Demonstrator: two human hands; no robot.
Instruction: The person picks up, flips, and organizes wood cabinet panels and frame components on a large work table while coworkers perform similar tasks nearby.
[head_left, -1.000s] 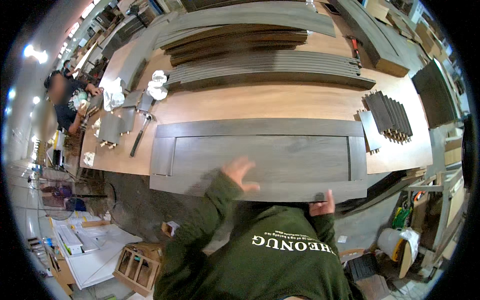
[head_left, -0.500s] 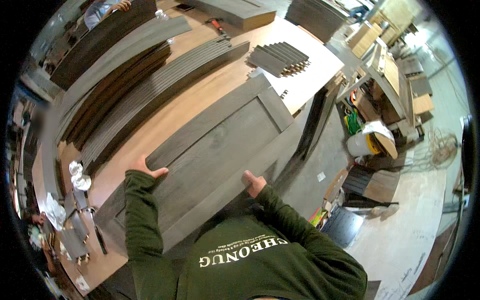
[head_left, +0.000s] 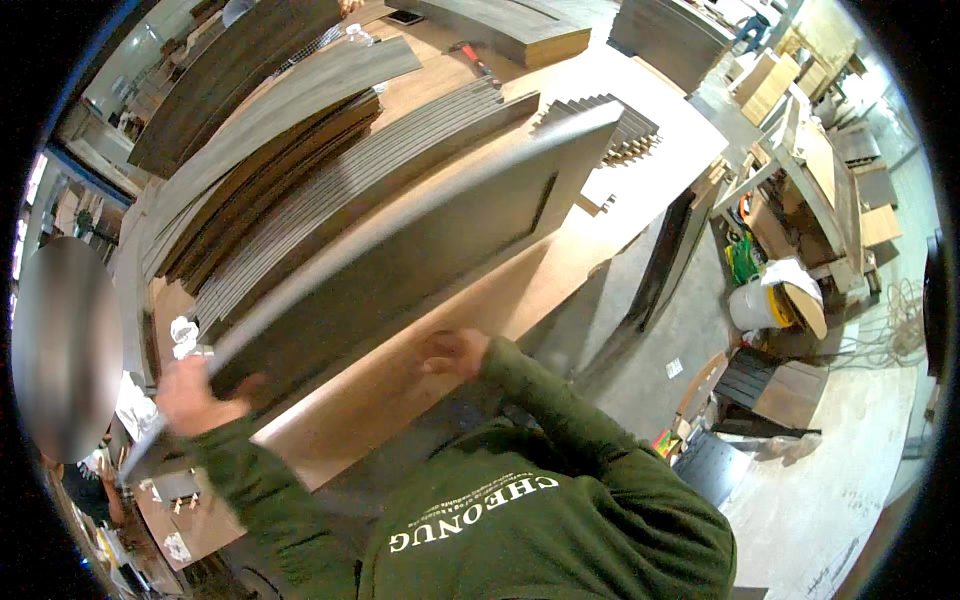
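A long grey panel door [head_left: 400, 262] with a recessed middle stands tilted up on its long edge over the worktable, its top edge smeared by motion. My left hand [head_left: 197, 400] grips its near left end, thumb on the face turned to me and the other fingers over the top edge. In front of the panel, apart from it, my right hand [head_left: 452, 354] hovers over the table's near edge. Motion blurs its fingers, which look partly curled.
Behind the panel lie stacked grey strips [head_left: 370, 165] and a red-handled hammer [head_left: 474, 58]. Short grey pieces [head_left: 632, 128] sit at the far right of the wooden table [head_left: 345, 425]. A white bucket [head_left: 757, 305] stands on the floor at right. Other people are at the left and far side.
The panel, lying flat before with both my hands on it, has swung up onto its long edge. My left hand moved left and nearer with it; my right hand came off it.
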